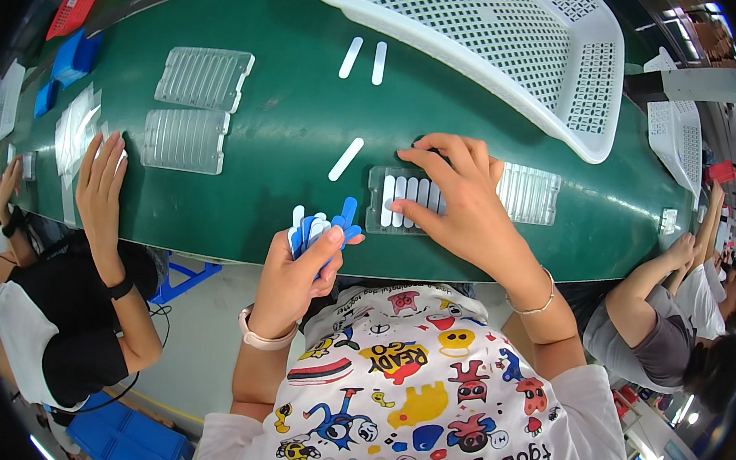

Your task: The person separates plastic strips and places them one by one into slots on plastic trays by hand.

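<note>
A slotted tray (405, 200) lies under the right hand (457, 198), on the table (290, 120); a bundle of sticks (320, 229) sits in the left hand (295, 280), just left of it; a basket (495, 41) stands beyond

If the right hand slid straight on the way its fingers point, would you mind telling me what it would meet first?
The right hand points left across the clear slotted tray. Straight on, it would likely meet the loose white strip lying on the green belt, though depth is hard to judge.
</note>
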Action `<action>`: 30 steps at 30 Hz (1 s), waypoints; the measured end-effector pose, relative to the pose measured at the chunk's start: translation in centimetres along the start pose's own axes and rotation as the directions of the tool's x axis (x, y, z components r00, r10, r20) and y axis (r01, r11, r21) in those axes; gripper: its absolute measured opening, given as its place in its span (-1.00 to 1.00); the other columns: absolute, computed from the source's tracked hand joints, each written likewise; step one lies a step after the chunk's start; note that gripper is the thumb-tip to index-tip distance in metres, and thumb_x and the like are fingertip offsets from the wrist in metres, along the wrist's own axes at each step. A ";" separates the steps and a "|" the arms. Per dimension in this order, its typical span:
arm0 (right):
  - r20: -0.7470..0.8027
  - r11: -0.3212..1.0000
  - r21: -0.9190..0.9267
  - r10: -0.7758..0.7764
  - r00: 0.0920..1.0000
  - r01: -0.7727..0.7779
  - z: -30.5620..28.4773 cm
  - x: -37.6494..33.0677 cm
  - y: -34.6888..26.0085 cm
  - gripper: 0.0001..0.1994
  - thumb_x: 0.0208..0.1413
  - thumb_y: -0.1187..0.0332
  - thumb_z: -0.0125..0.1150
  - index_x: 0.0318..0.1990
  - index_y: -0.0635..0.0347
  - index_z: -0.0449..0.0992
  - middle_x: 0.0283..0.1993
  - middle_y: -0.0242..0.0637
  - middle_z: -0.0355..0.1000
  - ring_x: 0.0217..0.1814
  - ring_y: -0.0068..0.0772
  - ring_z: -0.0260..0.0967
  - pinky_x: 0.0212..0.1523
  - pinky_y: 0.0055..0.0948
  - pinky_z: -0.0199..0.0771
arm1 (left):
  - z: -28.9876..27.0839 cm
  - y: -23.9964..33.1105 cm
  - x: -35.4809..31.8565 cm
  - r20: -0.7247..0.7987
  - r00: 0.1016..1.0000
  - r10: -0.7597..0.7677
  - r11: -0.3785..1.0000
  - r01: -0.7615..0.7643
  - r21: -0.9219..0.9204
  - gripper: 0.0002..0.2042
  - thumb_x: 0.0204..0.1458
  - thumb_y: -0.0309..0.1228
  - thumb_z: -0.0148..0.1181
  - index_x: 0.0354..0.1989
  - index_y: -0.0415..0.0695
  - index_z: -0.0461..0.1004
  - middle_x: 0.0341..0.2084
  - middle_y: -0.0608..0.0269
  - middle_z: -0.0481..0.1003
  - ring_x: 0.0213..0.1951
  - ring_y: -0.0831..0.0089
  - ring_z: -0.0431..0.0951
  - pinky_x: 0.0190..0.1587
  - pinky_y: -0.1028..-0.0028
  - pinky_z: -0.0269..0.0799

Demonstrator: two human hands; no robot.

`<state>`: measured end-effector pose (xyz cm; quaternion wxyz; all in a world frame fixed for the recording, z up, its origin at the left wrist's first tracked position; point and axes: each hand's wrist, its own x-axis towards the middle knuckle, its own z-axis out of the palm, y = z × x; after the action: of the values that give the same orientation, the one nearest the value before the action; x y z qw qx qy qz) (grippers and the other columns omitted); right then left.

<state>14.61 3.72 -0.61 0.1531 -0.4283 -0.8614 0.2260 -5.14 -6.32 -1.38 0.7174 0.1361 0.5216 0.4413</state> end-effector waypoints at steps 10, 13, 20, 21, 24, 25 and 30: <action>0.137 0.911 0.094 -0.411 0.901 0.401 1.0 7.3 1.0 -0.80 -0.09 0.28 0.27 -0.27 0.06 0.52 -0.21 -0.47 0.36 -0.12 -0.39 0.20 -0.15 -0.41 0.08 | 0.1 0.6 -0.9 -0.007 0.999 0.048 0.998 -0.048 -0.031 -0.74 0.09 -0.30 0.11 -0.49 -0.26 0.38 -0.66 0.24 0.39 -0.77 0.77 0.08 -0.77 0.68 -0.09; 0.250 0.881 0.102 -0.472 0.845 0.462 1.5 8.5 0.2 -0.86 -0.07 0.29 0.25 -0.37 0.09 0.47 -0.32 -0.42 0.29 -0.16 -0.39 0.19 -0.16 -0.40 0.09 | -0.4 0.6 -1.4 -0.035 0.996 0.079 0.996 -0.081 -0.049 -0.74 0.09 -0.30 0.11 -0.48 -0.27 0.39 -0.66 0.25 0.38 -0.77 0.77 0.08 -0.77 0.68 -0.09; 0.262 0.913 0.110 -0.408 0.875 0.393 1.4 7.7 0.6 -0.90 -0.01 0.40 0.17 -0.36 0.12 0.38 -0.38 -0.34 0.32 -0.26 -0.31 0.26 -0.19 -0.38 0.15 | -0.6 0.2 -1.7 -0.059 0.994 0.089 0.991 -0.094 -0.096 -0.74 0.09 -0.30 0.10 -0.50 -0.26 0.38 -0.67 0.25 0.38 -0.77 0.77 0.09 -0.76 0.69 -0.08; 0.246 0.928 0.102 -0.373 0.895 0.358 0.9 7.5 0.6 -0.90 -0.01 0.43 0.15 -0.33 0.14 0.39 -0.37 -0.33 0.35 -0.29 -0.28 0.28 -0.19 -0.37 0.18 | -0.6 0.2 -1.6 -0.035 0.995 0.088 0.992 -0.091 -0.087 -0.74 0.09 -0.30 0.10 -0.50 -0.26 0.38 -0.67 0.25 0.38 -0.77 0.78 0.09 -0.76 0.68 -0.08; -0.037 0.919 0.116 -0.376 0.926 0.378 -1.2 6.4 1.5 -0.79 -0.05 0.51 0.15 -0.20 0.15 0.41 -0.35 -0.29 0.36 -0.30 -0.27 0.30 -0.21 -0.36 0.21 | 0.0 0.7 -1.5 -0.015 0.994 0.104 0.992 -0.105 -0.068 -0.74 0.09 -0.31 0.10 -0.51 -0.26 0.37 -0.68 0.27 0.37 -0.77 0.78 0.09 -0.76 0.68 -0.09; -0.096 0.909 0.084 -0.401 0.911 0.409 -1.7 5.9 2.3 -0.69 -0.15 0.57 0.19 -0.17 0.16 0.45 -0.35 -0.30 0.36 -0.30 -0.27 0.28 -0.26 -0.33 0.25 | 0.2 0.9 -1.4 -0.031 0.995 0.093 0.994 -0.094 -0.055 -0.74 0.09 -0.31 0.11 -0.52 -0.27 0.38 -0.68 0.27 0.36 -0.77 0.78 0.09 -0.76 0.68 -0.09; -0.283 0.835 -0.099 -0.545 0.789 0.541 -4.5 0.9 4.1 -0.72 -0.36 0.58 0.24 -0.35 0.14 0.53 -0.33 -0.41 0.34 -0.31 -0.32 0.24 -0.35 -0.34 0.21 | 1.4 1.3 -0.4 -0.024 0.998 0.063 0.998 -0.063 0.025 -0.73 0.12 -0.30 0.06 -0.31 -0.34 0.40 -0.78 0.41 0.22 -0.81 0.75 0.07 -0.76 0.68 -0.12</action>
<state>18.84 7.77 1.17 0.3377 -0.1930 -0.9159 0.0994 -4.62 -5.54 0.28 0.6948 0.1555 0.5312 0.4592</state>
